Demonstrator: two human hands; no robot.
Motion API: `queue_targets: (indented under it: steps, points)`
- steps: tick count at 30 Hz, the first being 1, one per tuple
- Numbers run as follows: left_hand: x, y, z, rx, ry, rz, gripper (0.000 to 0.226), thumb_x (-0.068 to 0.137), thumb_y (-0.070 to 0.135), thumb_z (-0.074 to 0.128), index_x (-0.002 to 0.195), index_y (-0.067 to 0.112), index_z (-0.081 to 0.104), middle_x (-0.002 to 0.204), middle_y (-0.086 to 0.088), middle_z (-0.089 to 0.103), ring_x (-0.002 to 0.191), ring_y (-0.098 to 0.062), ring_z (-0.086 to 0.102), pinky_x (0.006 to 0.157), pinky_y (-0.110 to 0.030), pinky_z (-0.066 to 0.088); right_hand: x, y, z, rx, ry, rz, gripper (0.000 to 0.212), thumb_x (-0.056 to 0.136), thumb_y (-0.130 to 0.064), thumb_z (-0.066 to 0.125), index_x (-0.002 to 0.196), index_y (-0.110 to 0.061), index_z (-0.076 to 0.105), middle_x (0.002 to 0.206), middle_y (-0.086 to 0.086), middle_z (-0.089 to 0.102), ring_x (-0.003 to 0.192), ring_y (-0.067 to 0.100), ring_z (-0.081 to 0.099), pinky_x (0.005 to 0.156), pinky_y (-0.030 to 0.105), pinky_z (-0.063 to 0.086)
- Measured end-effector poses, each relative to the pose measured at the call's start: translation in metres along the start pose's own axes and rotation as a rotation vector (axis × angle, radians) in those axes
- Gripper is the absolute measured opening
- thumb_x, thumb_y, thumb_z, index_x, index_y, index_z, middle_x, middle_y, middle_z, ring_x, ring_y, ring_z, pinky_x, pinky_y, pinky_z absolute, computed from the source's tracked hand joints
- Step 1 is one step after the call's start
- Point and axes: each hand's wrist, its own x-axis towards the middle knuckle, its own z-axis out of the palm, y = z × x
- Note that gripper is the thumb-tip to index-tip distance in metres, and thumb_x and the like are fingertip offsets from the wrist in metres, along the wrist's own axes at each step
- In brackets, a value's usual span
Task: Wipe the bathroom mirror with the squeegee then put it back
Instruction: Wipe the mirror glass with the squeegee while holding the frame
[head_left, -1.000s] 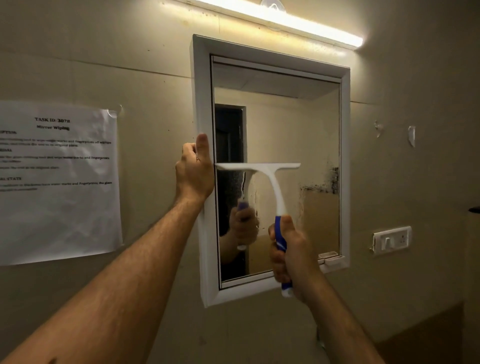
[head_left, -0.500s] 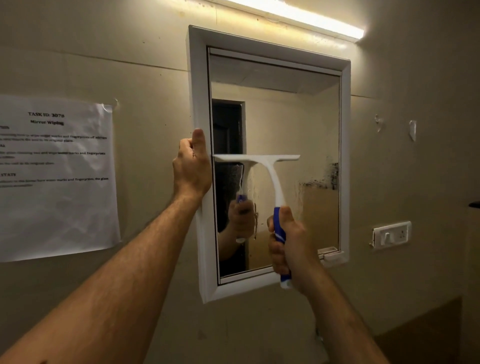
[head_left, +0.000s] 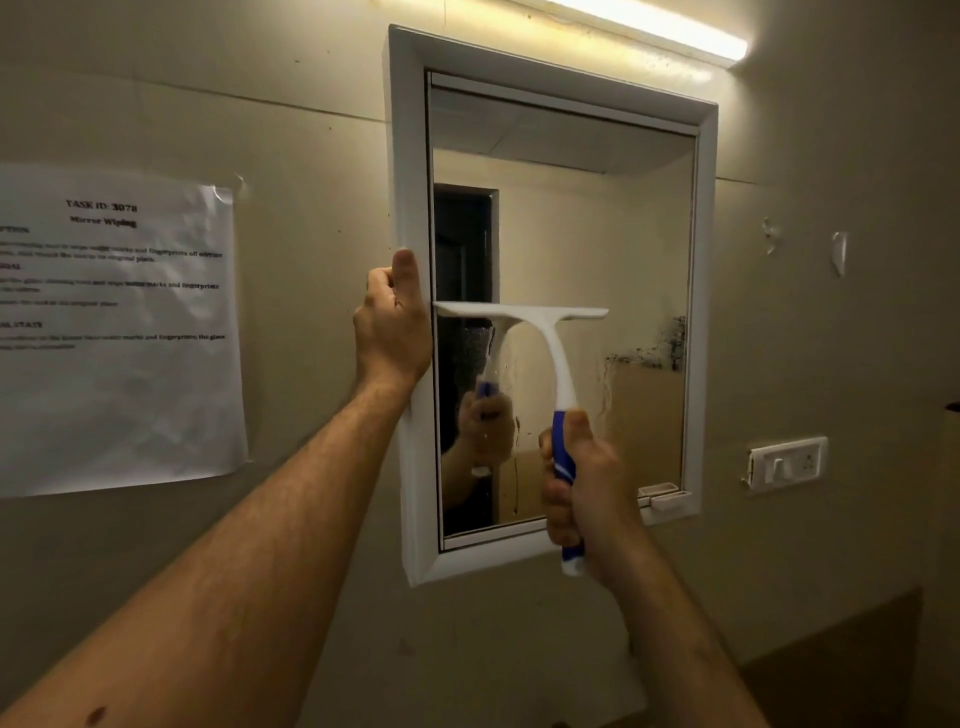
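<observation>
My right hand (head_left: 584, 488) clasps the squeegee (head_left: 540, 353) by its blue grip, blade above on the mirror (head_left: 582, 249); light, rigid plastic. My left hand (head_left: 389, 332) grasps the frame (head_left: 410, 156).

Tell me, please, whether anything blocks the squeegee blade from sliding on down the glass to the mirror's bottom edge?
Nothing visible does. The squeegee, gripped by the right hand, has only bare, streaked glass below its blade down to the mirror frame's bottom edge. The left hand grips the frame's left side, off the glass.
</observation>
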Motion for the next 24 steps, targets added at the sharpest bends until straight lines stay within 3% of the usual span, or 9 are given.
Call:
queue_targets:
  steps: [3, 6, 12, 18, 24]
  points:
    - [-0.007, -0.009, 0.002, 0.014, 0.015, -0.009, 0.035, 0.101, 0.049, 0.021, 0.094, 0.023, 0.043, 0.069, 0.005, 0.044, 0.059, -0.004, 0.042, 0.047, -0.012, 0.035, -0.019, 0.028, 0.001, 0.035, -0.012, 0.019, 0.057, 0.080, -0.066, 0.036, 0.087, -0.013, 0.053, 0.051, -0.003, 0.039, 0.041, 0.012, 0.028, 0.040, 0.023, 0.025]
    - [-0.010, -0.016, 0.004, 0.009, 0.037, 0.000, 0.040, 0.101, 0.047, 0.022, 0.096, 0.015, 0.046, 0.068, 0.003, 0.044, 0.058, -0.005, 0.042, 0.043, -0.004, 0.035, -0.021, 0.033, 0.003, 0.034, 0.005, 0.009, 0.058, 0.077, -0.066, 0.036, 0.089, -0.012, 0.053, 0.051, -0.003, 0.039, 0.041, 0.012, 0.028, 0.039, 0.023, 0.025]
    - [-0.009, -0.019, 0.005, 0.023, 0.037, -0.008, 0.038, 0.102, 0.048, 0.021, 0.097, 0.018, 0.044, 0.069, 0.005, 0.044, 0.059, -0.003, 0.042, 0.043, -0.004, 0.035, -0.005, 0.006, -0.002, -0.017, 0.006, -0.008, 0.054, 0.081, -0.065, 0.035, 0.084, -0.015, 0.053, 0.049, -0.005, 0.040, 0.040, 0.011, 0.029, 0.041, 0.022, 0.026]
    - [-0.016, -0.022, 0.006, 0.018, 0.060, -0.004, 0.042, 0.102, 0.047, 0.022, 0.094, 0.013, 0.047, 0.067, 0.004, 0.042, 0.057, -0.004, 0.040, 0.043, -0.007, 0.035, -0.023, 0.045, -0.004, 0.024, 0.021, 0.020, 0.056, 0.079, -0.065, 0.037, 0.087, -0.012, 0.054, 0.050, -0.003, 0.039, 0.041, 0.012, 0.029, 0.042, 0.024, 0.025]
    - [-0.021, -0.023, 0.006, 0.005, 0.068, -0.005, 0.038, 0.103, 0.041, 0.022, 0.097, 0.013, 0.046, 0.068, 0.006, 0.041, 0.057, -0.001, 0.039, 0.047, 0.003, 0.035, 0.000, 0.015, -0.002, -0.031, 0.023, -0.034, 0.054, 0.086, -0.064, 0.033, 0.087, -0.013, 0.052, 0.051, -0.004, 0.039, 0.041, 0.011, 0.029, 0.042, 0.024, 0.026]
